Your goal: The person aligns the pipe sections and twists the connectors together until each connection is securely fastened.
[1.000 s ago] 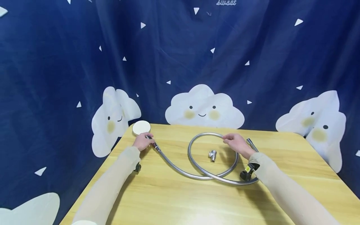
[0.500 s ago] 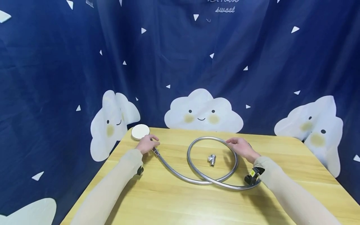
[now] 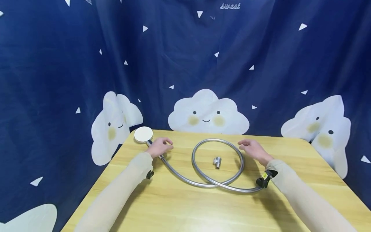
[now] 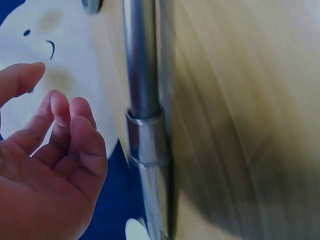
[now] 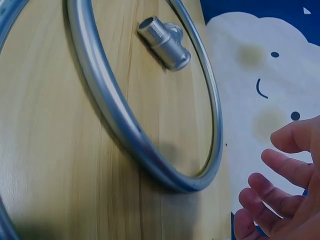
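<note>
Left hand (image 3: 158,147): loosely curled, empty, near showerhead (image 3: 143,134)
Right hand (image 3: 255,151): fingers relaxed, empty, beside hose (image 3: 193,161)
Fitting (image 3: 217,162): inside hose's loop

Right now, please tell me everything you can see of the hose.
The hose is silvery and shiny, apparently metal. It lies on the wooden table, crossing itself to form one loop around the metal fitting without touching it. One end joins the shower head at a bright collar; the other is hidden near the right sleeve. Neither the left hand nor the right hand grips it.
</note>
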`<act>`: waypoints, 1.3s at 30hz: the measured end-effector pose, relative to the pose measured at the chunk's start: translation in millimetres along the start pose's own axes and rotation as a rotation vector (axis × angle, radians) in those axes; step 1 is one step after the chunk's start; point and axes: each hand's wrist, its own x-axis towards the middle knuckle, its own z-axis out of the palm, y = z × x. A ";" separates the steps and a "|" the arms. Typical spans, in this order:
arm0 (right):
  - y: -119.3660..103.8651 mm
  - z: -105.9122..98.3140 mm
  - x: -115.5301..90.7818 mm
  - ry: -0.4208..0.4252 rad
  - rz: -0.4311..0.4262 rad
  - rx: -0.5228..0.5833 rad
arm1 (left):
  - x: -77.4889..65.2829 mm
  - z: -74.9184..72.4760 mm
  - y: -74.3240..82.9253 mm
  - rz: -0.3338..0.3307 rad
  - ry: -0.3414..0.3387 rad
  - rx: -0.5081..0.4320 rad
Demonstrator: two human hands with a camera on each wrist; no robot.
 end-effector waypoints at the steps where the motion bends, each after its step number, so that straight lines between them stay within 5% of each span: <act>1: 0.5 -0.5 -0.5 0.003 -0.003 -0.001 | -0.7 1.6 2.3 0.006 -0.006 -0.007; 19: 31.6 -33.8 -21.0 0.049 0.040 -0.045 | 7.5 46.8 40.0 0.121 -0.206 -0.001; 29: 42.7 -42.1 -12.0 0.057 0.096 0.044 | 16.0 44.7 42.4 0.083 -0.187 -0.018; 39: 51.2 -45.1 -13.3 0.076 0.123 0.058 | 19.6 56.9 54.6 0.128 -0.217 -0.038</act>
